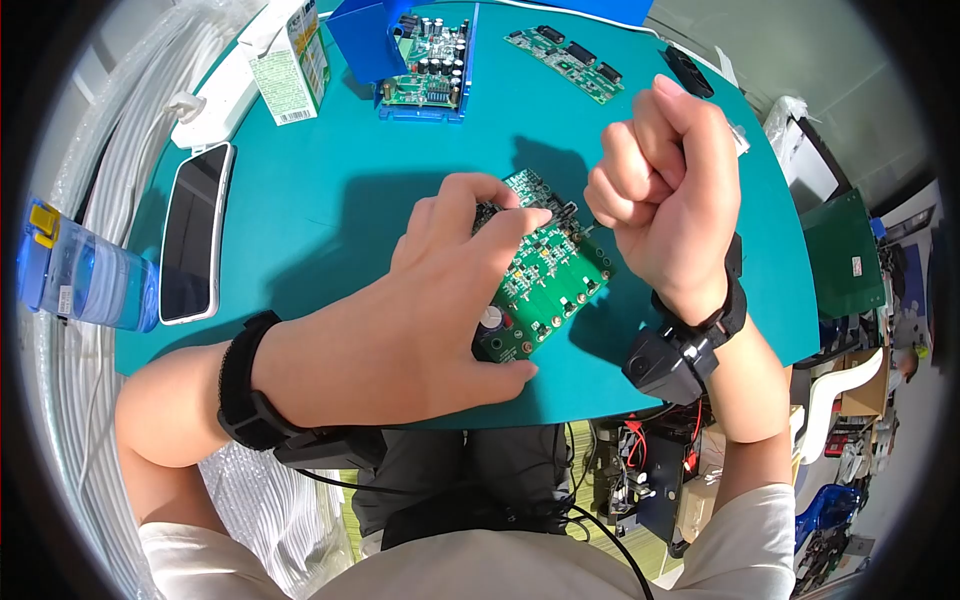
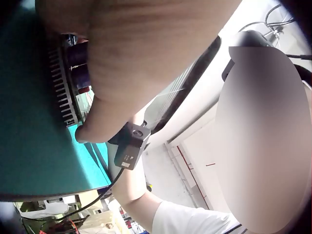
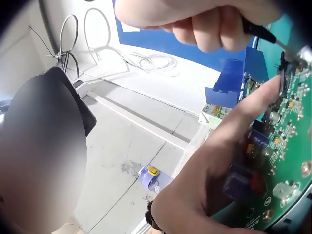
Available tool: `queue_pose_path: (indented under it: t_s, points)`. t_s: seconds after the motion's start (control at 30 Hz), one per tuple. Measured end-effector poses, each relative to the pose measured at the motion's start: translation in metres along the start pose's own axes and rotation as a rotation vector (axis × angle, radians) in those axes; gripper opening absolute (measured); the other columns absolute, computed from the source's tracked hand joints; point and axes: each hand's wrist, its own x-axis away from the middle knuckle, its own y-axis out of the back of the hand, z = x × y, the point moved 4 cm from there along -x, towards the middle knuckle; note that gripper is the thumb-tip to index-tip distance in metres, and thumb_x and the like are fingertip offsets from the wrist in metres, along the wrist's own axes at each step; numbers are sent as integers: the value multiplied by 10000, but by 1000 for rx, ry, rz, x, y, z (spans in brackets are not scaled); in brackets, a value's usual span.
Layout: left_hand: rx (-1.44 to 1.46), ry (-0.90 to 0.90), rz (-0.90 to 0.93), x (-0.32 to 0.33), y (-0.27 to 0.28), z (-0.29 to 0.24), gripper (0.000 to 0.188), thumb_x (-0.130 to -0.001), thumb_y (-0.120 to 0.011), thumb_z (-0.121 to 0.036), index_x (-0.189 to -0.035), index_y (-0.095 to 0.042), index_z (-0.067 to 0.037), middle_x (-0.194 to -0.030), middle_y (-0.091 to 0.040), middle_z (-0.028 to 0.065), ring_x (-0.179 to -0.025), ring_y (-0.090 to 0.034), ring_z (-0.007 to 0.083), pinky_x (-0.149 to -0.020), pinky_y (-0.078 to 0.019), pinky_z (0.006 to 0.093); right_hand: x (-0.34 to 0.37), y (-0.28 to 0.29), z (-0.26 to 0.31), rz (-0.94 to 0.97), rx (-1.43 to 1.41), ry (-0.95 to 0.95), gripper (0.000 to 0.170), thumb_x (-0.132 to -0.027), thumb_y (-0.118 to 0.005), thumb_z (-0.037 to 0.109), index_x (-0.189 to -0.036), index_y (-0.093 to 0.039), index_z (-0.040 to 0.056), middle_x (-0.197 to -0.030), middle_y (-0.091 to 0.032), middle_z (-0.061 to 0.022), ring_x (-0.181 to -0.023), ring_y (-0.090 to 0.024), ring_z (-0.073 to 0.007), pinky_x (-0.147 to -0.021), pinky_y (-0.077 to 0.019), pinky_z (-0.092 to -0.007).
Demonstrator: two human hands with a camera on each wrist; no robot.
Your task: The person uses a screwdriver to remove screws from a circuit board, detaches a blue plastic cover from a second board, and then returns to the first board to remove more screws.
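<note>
A green circuit board [image 1: 555,285], crowded with small components, lies at an angle on the teal mat. My left hand [image 1: 420,290] spans its left side and grips it, thumb at the near edge and index finger reaching over the top. In the right wrist view, that index fingertip touches a black part [image 3: 282,73] on the board. A comb-like row of metal fins [image 2: 61,87] shows along the board's side in the left wrist view. My right hand [image 1: 665,180] is curled around a screwdriver [image 3: 261,31] with a black handle; its thin shaft points down at the board's right edge.
A phone [image 1: 195,235] lies at the left, near a water bottle [image 1: 100,270]. Behind stand a carton [image 1: 287,75], a blue-cased board [image 1: 430,65] and another green board [image 1: 565,62]. The table's front edge [image 1: 620,415] runs close to the body.
</note>
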Motion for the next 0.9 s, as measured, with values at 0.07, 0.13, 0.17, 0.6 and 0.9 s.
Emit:
queue_pose_path:
  t_s: [0.07,0.13,0.17,0.6,0.9]
  points:
    - [-21,-1,9,1,0,0,961,-767,-852,-218,-1563,-330,-86,-1450,-311,247,-1344,-340,436,-1135,-341,478,-2,0,-1,39,-22,-52,497,-1067,-477,246,-634,-269,119,-560,-220,30,-463,-207,-83,-428,-176,-284]
    - [-20,-1,13,0,-1,0,954,-768,-848,-214,-1563,-337,-85,-1455,-307,245,-1347,-338,438,-1136,-341,476,-3,0,-2,65,-12,-54,496,-1070,-473,241,-634,-271,116,-559,-227,29,-464,-212,-83,-428,-178,-284]
    - [-20,-1,19,0,-1,1,948,-769,-845,-211,-1564,-345,-84,-1460,-304,243,-1349,-337,440,-1137,-340,475,-3,0,-2,92,-3,-57,496,-1072,-468,235,-634,-273,113,-558,-234,29,-465,-217,-82,-428,-180,-283]
    - [-4,22,34,-2,0,0,940,-753,-841,-209,-1548,-365,-52,-1461,-306,240,-1347,-338,438,-1152,-325,468,-7,2,3,238,13,-136,493,-1050,-471,241,-618,-273,108,-526,-294,10,-466,-215,-83,-439,-189,-281]
    - [34,35,33,-2,-1,2,916,-765,-825,-202,-1555,-375,-87,-1461,-318,235,-1359,-331,431,-1165,-308,485,-17,6,3,526,-81,-233,516,-1043,-464,305,-603,-274,113,-521,-287,18,-466,-175,-86,-438,-169,-288]
